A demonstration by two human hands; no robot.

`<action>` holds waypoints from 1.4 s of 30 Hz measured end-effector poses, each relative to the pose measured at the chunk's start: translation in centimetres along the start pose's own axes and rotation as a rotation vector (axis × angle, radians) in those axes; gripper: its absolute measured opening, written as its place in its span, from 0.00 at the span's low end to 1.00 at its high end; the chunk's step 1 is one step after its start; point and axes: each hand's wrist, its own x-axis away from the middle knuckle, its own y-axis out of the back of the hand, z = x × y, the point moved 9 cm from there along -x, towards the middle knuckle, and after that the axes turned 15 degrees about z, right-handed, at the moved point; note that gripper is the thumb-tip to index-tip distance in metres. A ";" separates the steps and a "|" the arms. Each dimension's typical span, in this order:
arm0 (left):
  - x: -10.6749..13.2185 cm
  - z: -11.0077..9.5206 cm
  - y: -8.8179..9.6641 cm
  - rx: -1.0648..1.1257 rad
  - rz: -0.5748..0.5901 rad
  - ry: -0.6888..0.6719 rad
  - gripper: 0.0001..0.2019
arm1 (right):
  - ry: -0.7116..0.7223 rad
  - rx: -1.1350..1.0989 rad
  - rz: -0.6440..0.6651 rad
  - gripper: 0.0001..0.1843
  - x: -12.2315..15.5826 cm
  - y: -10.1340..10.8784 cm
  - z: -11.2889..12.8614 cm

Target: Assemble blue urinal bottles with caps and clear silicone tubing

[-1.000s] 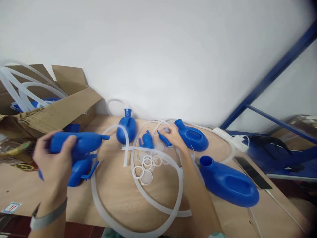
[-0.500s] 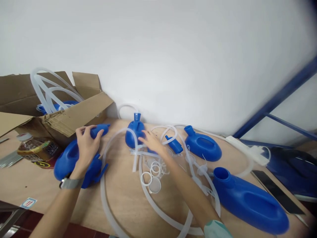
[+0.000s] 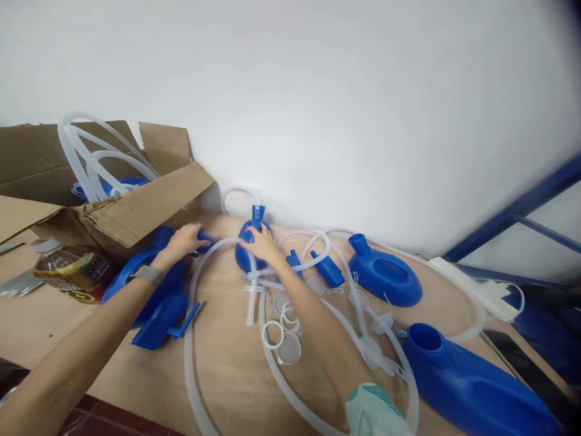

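Note:
My left hand (image 3: 185, 241) is closed around a small blue plastic spout piece (image 3: 205, 241) in front of the cardboard box; its fingertips are partly hidden. My right hand (image 3: 261, 243) reaches to the blue urinal bottle (image 3: 245, 259) near the wall, fingers and thumb curled over its upper part below the neck. A clear tube (image 3: 196, 303) loops between my hands and across the table. Under my left forearm lie another blue bottle (image 3: 154, 303) and a blue spout piece with a lever (image 3: 157, 321).
The open cardboard box (image 3: 136, 212) holds tubes and blue parts. A drink bottle (image 3: 68, 266) stands before it. White rings (image 3: 273, 335), clear discs (image 3: 288, 348) and two blue spout pieces (image 3: 327, 269) lie mid-table. Two blue bottles (image 3: 385, 278) stand right, near a dark phone (image 3: 526, 363).
My right hand has moved onto the urinal bottle and its fingers have curled over it. My left hand has shifted right and away from me with the spout piece. The view has shifted slightly.

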 end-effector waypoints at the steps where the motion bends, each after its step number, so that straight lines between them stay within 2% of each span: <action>1: -0.1 0.2 -0.1 -0.035 0.041 -0.008 0.24 | 0.003 0.001 -0.002 0.26 0.2 0.1 -0.2; 4: -0.5 0.8 -0.3 -0.141 0.157 -0.003 0.24 | -0.011 -0.006 -0.017 0.24 0.5 0.6 -0.8; 8: -0.7 0.8 -0.6 -0.252 0.230 0.073 0.25 | -0.060 -0.054 -0.074 0.32 -1.1 2.1 -1.9; 12: -0.8 0.0 -1.8 -0.278 0.231 0.156 0.36 | -0.111 -0.152 -0.155 0.40 -4.6 4.1 -3.0; 14: -0.8 -0.2 -2.7 -0.266 0.225 0.202 0.42 | -0.133 -0.216 -0.189 0.44 -6.2 4.5 -3.6; 17: -0.8 -0.4 -3.8 -0.235 0.206 0.251 0.41 | -0.144 -0.309 -0.248 0.41 -7.5 4.1 -4.5; 20: -1.2 -0.9 -3.5 -0.204 0.139 0.252 0.38 | -0.126 -0.380 -0.294 0.34 -8.1 3.1 -5.3; 22: -2.1 -2.3 -2.6 -0.183 0.060 0.175 0.37 | -0.098 -0.412 -0.308 0.24 -8.5 2.6 -5.7; 24: -3.6 -4.8 -1.4 -0.152 -0.018 0.035 0.35 | -0.066 -0.433 -0.316 0.16 -8.7 2.4 -5.8; 25: -4.5 -6.3 -1.0 -0.131 -0.048 -0.046 0.34 | -0.052 -0.441 -0.320 0.15 -8.7 2.3 -5.8; 30: -9.5 -14.5 -0.1 0.001 -0.124 -0.414 0.32 | 0.004 -0.484 -0.342 0.32 -8.3 2.6 -5.8; 33: -11.5 -17.8 -0.2 0.066 -0.128 -0.564 0.27 | 0.014 -0.517 -0.351 0.36 -7.8 2.5 -6.0; 36: -12.7 -19.0 -0.2 0.101 -0.109 -0.659 0.23 | 0.000 -0.560 -0.355 0.41 -7.6 2.2 -6.5; 39: -13.6 -18.3 0.2 0.131 -0.100 -0.660 0.24 | -0.002 -0.600 -0.343 0.47 -7.7 1.9 -6.8; 42: -14.3 -17.3 0.3 0.140 -0.089 -0.616 0.20 | 0.018 -0.630 -0.314 0.46 -8.1 1.7 -6.8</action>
